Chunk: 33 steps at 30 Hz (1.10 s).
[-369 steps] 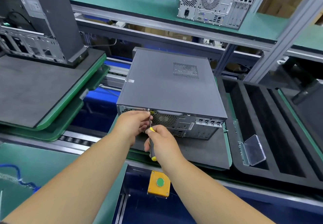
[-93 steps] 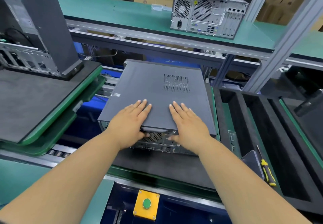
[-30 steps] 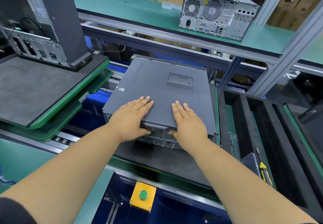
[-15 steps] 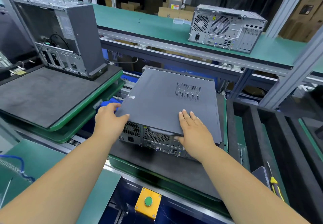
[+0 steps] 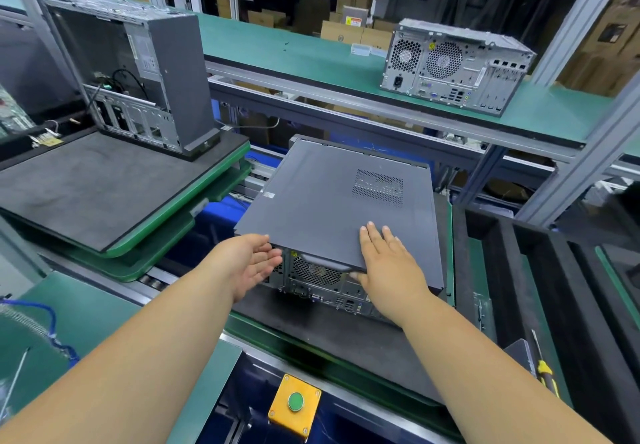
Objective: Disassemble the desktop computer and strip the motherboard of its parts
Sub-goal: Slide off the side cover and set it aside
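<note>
**Side panel lifted at its near edge, both hands at the case**

The desktop computer (image 5: 332, 280) lies on its side on a dark foam pad (image 5: 346, 336) at the centre of the frame, its rear ports and fan grille facing the camera. Its grey side panel (image 5: 332, 201) sits on top, the near edge raised a little off the chassis and overhanging the rear face.

The right hand (image 5: 391, 270) lies flat on the panel's near edge, fingers straight and together on top, thumb tucked under the lip. The left hand (image 5: 249, 263) is at the panel's near left corner, palm turned inward, fingers relaxed and slightly spread; whether it actually touches the corner is hard to tell from this angle. It grips nothing.

In the upper left of the frame a second, opened tower (image 5: 138, 76) stands upright on another foam-topped table (image 5: 86, 194). In the upper right, a third computer (image 5: 453, 65) rests on a green shelf (image 5: 277, 48), rear side toward the camera. At the lower right edge a yellow-handled screwdriver (image 5: 545, 367) lies in a black foam tray (image 5: 588, 305). At bottom centre sits a yellow box with a green button (image 5: 295, 402).
</note>
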Tool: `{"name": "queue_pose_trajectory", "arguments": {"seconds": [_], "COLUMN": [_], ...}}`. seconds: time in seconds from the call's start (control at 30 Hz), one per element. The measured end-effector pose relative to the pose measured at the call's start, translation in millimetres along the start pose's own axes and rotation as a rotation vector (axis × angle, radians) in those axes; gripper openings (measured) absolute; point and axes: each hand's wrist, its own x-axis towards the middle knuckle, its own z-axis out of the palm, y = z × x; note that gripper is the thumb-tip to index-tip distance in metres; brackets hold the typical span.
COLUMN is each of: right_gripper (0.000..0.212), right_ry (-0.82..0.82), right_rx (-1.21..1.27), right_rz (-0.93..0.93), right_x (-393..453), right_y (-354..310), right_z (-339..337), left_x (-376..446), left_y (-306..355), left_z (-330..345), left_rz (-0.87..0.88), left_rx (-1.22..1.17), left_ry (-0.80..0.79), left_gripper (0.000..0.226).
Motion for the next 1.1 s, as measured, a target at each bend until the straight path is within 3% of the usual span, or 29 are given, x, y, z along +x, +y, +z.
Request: {"name": "queue_pose_trajectory", "arguments": {"seconds": [0.13,0.37,0.63,0.9,1.1], "right_gripper": [0.079,0.078,0.071,0.073,0.064], "right_ry": [-0.003,0.0,0.084,0.17,0.462], "right_rx": [-0.012,0.022,0.004,0.015,0.129], "right_rz": [0.007,0.027,0.036,0.135,0.164], "right_x": [-2,-2,-5,6,-1], "right_y": [-1,-3,-8,-9,8], "right_z": [1,-4,-21,-63,-80], "left_x": [-1,-2,-7,-20,-54], "left_y": [0,11,31,52,66], "left_z": [1,2,3,27,64], "left_rz": [0.037,0.088,0.147,0.35,0.606], "left_rx": [-0.071,-0.131,-0.208,-0.274,-0.301], "left_ry": [0.016,-0.004,-0.137,-0.166,-0.287], "left_gripper": [0.012,0.021,0.018,0.005,0.01]}}
